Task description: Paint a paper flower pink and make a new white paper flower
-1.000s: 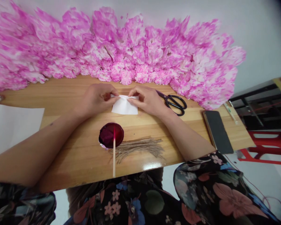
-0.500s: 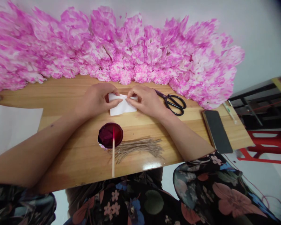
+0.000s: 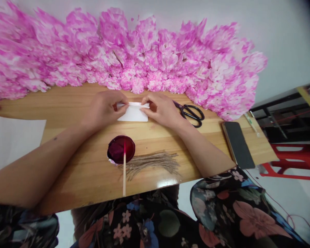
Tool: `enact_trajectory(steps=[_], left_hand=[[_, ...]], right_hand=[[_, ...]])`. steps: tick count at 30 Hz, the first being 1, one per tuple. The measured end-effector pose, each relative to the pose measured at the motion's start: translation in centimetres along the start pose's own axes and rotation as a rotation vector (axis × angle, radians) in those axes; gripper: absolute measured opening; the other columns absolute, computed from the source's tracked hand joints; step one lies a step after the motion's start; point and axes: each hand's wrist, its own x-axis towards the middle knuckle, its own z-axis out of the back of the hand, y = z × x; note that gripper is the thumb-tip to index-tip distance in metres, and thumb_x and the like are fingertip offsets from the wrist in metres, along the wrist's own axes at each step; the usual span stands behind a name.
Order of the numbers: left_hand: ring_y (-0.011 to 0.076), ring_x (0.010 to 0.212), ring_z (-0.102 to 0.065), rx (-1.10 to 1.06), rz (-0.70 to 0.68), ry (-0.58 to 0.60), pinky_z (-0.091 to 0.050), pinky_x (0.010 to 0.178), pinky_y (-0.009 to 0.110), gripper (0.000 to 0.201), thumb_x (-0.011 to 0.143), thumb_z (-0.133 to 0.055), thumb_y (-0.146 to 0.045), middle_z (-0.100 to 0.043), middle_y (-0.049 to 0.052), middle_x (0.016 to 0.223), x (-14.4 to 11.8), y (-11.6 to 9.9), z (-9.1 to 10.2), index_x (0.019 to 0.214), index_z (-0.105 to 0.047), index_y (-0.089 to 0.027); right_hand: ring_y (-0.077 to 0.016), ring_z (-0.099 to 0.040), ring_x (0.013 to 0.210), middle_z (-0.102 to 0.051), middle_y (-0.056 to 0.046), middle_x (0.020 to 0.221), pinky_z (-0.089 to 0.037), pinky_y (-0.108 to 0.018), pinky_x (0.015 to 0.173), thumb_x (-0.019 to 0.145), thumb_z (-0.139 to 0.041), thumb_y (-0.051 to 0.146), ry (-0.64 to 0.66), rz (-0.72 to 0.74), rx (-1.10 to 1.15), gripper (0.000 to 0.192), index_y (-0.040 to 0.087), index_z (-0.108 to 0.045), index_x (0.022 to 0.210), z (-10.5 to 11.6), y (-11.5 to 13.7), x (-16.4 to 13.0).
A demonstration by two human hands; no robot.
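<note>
Left hand (image 3: 103, 109) and right hand (image 3: 163, 110) both pinch the top fold of a white paper sheet (image 3: 133, 114), flat on the wooden table (image 3: 74, 165). Pink paper flowers (image 3: 134, 55) banked just behind. Black scissors (image 3: 191, 113) just beside right hand. Nearer edge: dish of dark red dye (image 3: 121, 148), stick (image 3: 124, 172) laid across it, touching twine bundle (image 3: 152, 162). Phone (image 3: 237, 144) far right.

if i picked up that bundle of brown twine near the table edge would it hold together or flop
Probably flop: the twine bundle lies as loose thin strands fanned out on the wooden table, with no tie visible. It looks very light, so strands would likely scatter or slide. It is unlikely to roll, lying flat beside the dark red bowl.
</note>
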Motion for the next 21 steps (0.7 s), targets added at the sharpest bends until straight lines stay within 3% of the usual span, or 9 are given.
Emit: enact_trajectory(steps=[3, 12, 21], left_hand=[[0.0158, 0.072, -0.063, -0.005, -0.007, -0.003, -0.047, 0.069, 0.030, 0.017, 0.093, -0.061, -0.032, -0.075, 0.002, 0.085, 0.01, 0.22, -0.01, 0.085, -0.071, -0.022], [0.0172, 0.073, -0.068, -0.040, -0.050, -0.029, -0.053, 0.072, 0.034, 0.019, 0.096, -0.063, -0.034, -0.080, 0.003, 0.091, 0.05, 0.63, -0.13, 0.086, -0.076, -0.023], [0.0177, 0.076, -0.067, -0.071, -0.015, -0.003, -0.050, 0.072, 0.032, 0.019, 0.096, -0.065, -0.036, -0.078, 0.003, 0.088, 0.08, 0.97, -0.19, 0.086, -0.075, -0.023]], right_hand=[[-0.0200, -0.059, 0.086, -0.070, -0.004, 0.094, -0.044, -0.035, 0.084, 0.094, -0.068, 0.026, -0.023, -0.023, 0.030, 0.005, 0.022, -0.065, 0.094, 0.04, -0.32, 0.04], [-0.0182, -0.061, 0.085, -0.072, -0.003, 0.091, -0.045, -0.034, 0.081, 0.096, -0.073, 0.036, -0.075, -0.073, 0.139, 0.021, 0.021, -0.062, 0.085, 0.03, -0.76, -0.06], [-0.0211, -0.063, 0.088, -0.072, -0.004, 0.090, -0.046, -0.036, 0.085, 0.096, -0.073, 0.038, -0.128, -0.067, 0.070, 0.025, 0.021, -0.062, 0.082, 0.01, -1.09, 0.03]])
